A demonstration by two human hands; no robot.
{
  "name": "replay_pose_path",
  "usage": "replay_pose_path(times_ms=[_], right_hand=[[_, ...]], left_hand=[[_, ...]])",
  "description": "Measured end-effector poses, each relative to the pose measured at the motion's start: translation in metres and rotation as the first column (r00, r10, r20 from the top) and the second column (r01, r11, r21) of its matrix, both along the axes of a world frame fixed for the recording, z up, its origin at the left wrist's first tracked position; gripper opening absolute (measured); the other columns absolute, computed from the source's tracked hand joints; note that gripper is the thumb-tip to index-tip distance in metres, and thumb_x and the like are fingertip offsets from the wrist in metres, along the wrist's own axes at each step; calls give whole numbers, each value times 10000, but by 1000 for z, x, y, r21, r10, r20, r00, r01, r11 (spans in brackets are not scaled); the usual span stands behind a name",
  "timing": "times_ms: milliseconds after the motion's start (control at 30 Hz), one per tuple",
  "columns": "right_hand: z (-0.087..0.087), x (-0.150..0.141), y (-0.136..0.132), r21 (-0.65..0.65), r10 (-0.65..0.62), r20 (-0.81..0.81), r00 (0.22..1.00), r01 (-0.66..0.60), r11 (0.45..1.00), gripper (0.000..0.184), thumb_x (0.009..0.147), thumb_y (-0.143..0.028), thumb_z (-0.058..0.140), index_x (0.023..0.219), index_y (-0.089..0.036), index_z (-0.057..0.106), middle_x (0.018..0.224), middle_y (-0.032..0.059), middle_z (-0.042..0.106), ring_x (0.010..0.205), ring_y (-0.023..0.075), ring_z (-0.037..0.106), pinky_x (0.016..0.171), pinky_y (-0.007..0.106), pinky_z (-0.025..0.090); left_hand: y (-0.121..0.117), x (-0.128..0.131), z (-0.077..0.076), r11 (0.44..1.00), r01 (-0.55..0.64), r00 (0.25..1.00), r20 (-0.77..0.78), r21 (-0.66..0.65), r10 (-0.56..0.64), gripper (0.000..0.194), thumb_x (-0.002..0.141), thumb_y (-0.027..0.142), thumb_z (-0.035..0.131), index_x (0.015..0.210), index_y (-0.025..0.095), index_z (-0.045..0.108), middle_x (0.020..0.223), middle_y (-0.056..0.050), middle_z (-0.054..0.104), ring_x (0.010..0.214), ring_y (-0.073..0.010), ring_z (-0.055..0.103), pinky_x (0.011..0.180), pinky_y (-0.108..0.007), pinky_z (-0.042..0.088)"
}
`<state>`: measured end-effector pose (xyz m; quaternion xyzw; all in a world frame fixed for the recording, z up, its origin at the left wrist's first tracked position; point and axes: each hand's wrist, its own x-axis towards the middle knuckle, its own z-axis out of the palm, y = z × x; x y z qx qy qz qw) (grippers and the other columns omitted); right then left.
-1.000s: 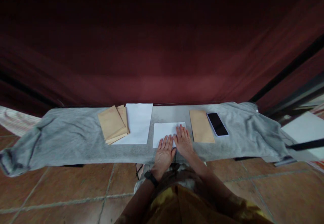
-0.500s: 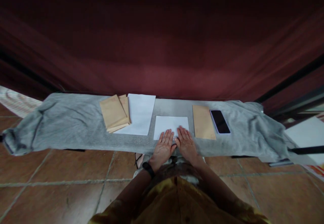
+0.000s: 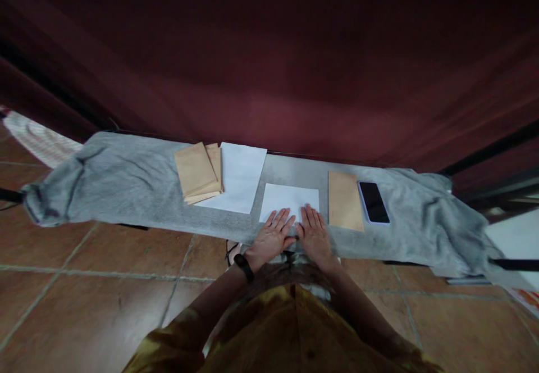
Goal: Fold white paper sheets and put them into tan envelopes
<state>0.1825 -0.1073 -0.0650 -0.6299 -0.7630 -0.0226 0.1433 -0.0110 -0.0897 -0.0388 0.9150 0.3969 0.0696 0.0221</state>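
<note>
A white sheet of paper (image 3: pixel 289 196), which looks folded, lies in front of me on the grey cloth (image 3: pixel 227 228). My left hand (image 3: pixel 273 237) rests flat on its near left part, fingers stretched out and holding nothing. On the near right part lies my right hand (image 3: pixel 314 235), also flat with straight fingers. Both hands cover the paper's near edge. To the right is a single brown envelope (image 3: pixel 345 201). Left of the folded sheet are larger white sheets (image 3: pixel 242 176), partly under a stack of brown envelopes (image 3: pixel 196 168).
A phone (image 3: pixel 374 201) with a dark screen and lilac edge lies right of the single envelope. A dark red curtain-like surface (image 3: pixel 278 109) rises behind the cloth-covered bench. Brown floor tiles (image 3: pixel 118 300) show below. White boards or papers (image 3: pixel 517 238) stand at the far right.
The whole view has shifted and tilted slightly. My hands have slid a little toward me and apart on the white paper, with fingers slightly more spread.
</note>
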Motion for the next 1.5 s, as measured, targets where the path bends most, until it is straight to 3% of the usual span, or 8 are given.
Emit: replay_pose_path(times_ms=[500,833,1100,1367,1500], right_hand=[[0,0,1,29,4,6,1000,-4,1000,569,1074,-366,375,1571,-88,375,1632,187,365,1501,306,353,1207,504,297],[0,-2,1,49,-10,9,1000,9,999,572,1077,-392,392,1560,-87,394,1619,184,393,1503,300,351,1219,492,284],[3,-3,1,35,-21,16,1000,21,999,562,1066,-373,414,1556,-98,409,1620,173,397,1496,294,367,1220,476,290],[5,-3,1,57,-28,11,1000,28,998,562,1071,-376,403,1557,-94,400,1616,164,407,1487,286,380,1217,471,295],[6,-3,0,40,-30,5,1000,30,999,556,1074,-376,398,1556,-99,401,1619,162,404,1487,281,381,1219,460,289]], left_hand=[[25,6,3,999,19,1000,19,-40,-18,672,1061,539,298,1578,111,326,1674,-132,291,1578,-220,180,1300,-476,131],[49,17,-2,994,-58,997,50,-91,62,647,1069,512,261,1587,129,320,1675,-115,296,1575,-222,198,1297,-490,146],[72,23,-4,977,-197,978,46,-75,201,647,1067,493,255,1586,115,331,1669,-124,311,1575,-240,196,1295,-470,157],[90,25,-8,906,-412,908,32,-100,417,653,1064,456,225,1599,91,299,1670,-132,292,1579,-250,178,1293,-471,152],[91,26,-11,889,-451,888,67,-80,456,631,1058,427,238,1609,123,283,1665,-118,311,1577,-246,188,1292,-489,144]])
